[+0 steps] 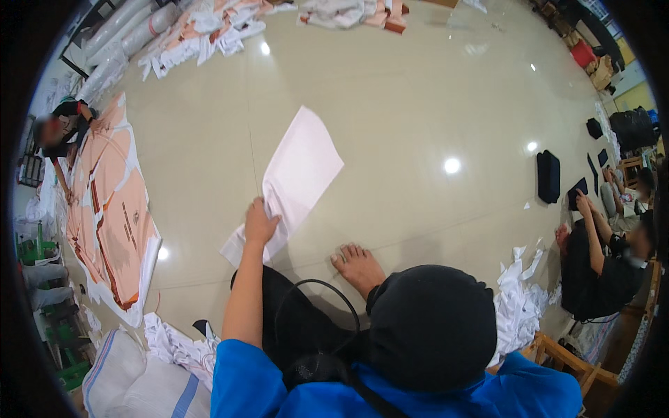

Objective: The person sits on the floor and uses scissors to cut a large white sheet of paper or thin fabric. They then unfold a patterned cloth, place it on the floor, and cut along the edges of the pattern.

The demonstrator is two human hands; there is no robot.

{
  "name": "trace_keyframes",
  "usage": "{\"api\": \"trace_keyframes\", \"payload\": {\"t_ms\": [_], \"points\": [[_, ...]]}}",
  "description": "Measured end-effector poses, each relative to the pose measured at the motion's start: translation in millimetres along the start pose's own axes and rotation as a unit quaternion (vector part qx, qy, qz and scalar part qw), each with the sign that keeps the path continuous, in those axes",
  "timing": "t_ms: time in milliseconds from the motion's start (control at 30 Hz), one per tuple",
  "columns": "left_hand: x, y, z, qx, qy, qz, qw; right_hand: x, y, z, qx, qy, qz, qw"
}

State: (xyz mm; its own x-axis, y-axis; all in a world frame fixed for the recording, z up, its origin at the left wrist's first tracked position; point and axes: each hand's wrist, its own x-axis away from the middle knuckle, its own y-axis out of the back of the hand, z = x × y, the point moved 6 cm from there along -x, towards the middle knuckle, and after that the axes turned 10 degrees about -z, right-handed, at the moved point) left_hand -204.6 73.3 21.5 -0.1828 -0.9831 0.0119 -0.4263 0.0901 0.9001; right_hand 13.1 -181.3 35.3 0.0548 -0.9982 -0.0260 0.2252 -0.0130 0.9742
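My left hand (pixel 260 221) is closed on the near part of a white piece of cloth (pixel 306 153). The cloth is creased beside my fingers and stretches away from me over the tiled floor, its far end wide and fairly flat. A smaller corner of it sticks out to the left below my wrist. My left forearm comes up from a blue sleeve (pixel 244 376). My right hand does not show; a black cap (pixel 432 327) covers the lower middle right of the view. My bare foot (pixel 359 268) rests on the floor to the right of the cloth.
At left, a co-worker (pixel 66 129) leans over large peach and white printed sheets (pixel 125 223). Cloth scraps (pixel 209 31) lie at the far left, white scraps (pixel 519 299) at right. Co-workers (pixel 606 265) sit right near dark folded cloth (pixel 548 176). White sacks (pixel 132 380) stand lower left.
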Motion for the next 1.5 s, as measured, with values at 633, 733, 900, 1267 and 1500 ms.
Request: {"api": "trace_keyframes", "payload": {"t_ms": [633, 733, 900, 1267, 1500], "points": [[-199, 100, -300, 0.194, -0.126, -0.166, 0.959, 11, -9, -2, 0.004, 0.048, -0.113, 0.992], [-236, 215, -411, 0.293, -0.22, -0.223, 0.903, 21, -24, -6, -0.001, 0.044, -0.129, 0.991], [-232, 277, -436, 0.155, -0.325, -0.282, 0.889, 11, -35, -13, -0.02, 0.051, -0.21, 0.976], [-17, 107, 56, 0.048, 0.037, 0.04, 0.997, -12, -32, -1, -0.021, 0.027, -0.078, 0.996], [294, 88, 225, -0.211, 0.407, -0.088, 0.884, -3, -18, -14, -0.013, -0.034, -0.01, 0.999]]}}
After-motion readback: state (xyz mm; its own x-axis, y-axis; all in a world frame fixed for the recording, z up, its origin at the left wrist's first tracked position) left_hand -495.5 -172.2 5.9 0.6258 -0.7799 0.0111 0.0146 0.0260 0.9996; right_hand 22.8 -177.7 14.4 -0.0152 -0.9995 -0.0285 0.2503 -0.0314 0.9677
